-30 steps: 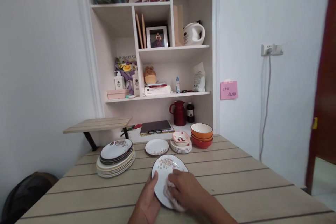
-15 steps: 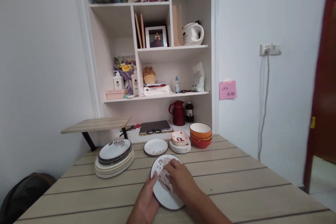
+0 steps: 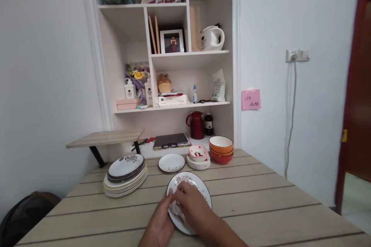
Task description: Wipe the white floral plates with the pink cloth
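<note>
A white plate (image 3: 199, 187) with a dark rim and brownish flower print is tilted up toward me above the near part of the table. My left hand (image 3: 162, 216) grips its left edge, thumb over the rim. Bunched on the plate's face is a pale cloth (image 3: 177, 211), pressed there by my right hand (image 3: 193, 204), whose fingers are closed around it. Part of the cloth is hidden under that hand. Just beyond lies a similar flat plate (image 3: 172, 162).
On the wooden table (image 3: 261, 208) a stack of plates (image 3: 126, 179) stands at left. Small dishes (image 3: 198, 162) and orange and red bowls (image 3: 221, 150) stand at the back right. Behind are a laptop (image 3: 171, 139), a red jug (image 3: 197, 125) and shelves (image 3: 191, 57). A raised wooden shelf (image 3: 106, 138) is back left.
My right hand has moved left and slightly down across the plate with the cloth, toward my left thumb. The plate has turned a little in my left hand.
</note>
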The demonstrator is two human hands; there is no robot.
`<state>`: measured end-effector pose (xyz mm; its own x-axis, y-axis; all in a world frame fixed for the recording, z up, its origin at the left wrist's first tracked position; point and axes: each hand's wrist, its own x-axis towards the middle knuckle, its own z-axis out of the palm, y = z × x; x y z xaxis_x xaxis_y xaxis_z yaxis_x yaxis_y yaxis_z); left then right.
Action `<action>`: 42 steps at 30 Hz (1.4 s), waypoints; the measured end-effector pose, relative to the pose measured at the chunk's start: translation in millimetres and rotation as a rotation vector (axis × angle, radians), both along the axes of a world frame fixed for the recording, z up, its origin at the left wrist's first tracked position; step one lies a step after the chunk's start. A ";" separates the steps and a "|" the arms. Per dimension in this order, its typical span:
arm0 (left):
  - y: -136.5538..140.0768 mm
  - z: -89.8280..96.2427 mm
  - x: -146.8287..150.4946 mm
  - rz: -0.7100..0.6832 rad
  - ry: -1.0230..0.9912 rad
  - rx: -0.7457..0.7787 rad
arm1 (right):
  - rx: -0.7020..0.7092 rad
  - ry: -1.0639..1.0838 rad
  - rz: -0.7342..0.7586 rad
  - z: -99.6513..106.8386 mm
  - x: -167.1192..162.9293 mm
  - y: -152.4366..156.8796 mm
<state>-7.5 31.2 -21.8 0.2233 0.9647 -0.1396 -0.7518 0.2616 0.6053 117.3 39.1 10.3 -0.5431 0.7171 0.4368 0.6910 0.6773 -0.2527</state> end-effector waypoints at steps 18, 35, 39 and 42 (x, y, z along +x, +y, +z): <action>0.8 -2.9 -2.8 0.034 0.011 -0.001 | -0.081 -0.022 0.023 1.0 12.2 -4.5; -5.9 5.8 -1.3 0.032 0.044 -0.012 | -0.171 0.002 -0.132 3.9 40.9 13.4; -5.3 5.6 -1.5 0.006 0.035 -0.005 | -0.195 0.017 0.032 0.9 28.0 2.8; -2.8 3.5 -1.0 0.000 0.021 0.022 | -0.157 0.126 0.065 2.1 14.6 -1.3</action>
<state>-8.4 28.5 -18.4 0.2209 0.9675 -0.1233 -0.7390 0.2485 0.6262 131.9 37.8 12.4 -0.5391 0.7467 0.3895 0.6032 0.6651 -0.4401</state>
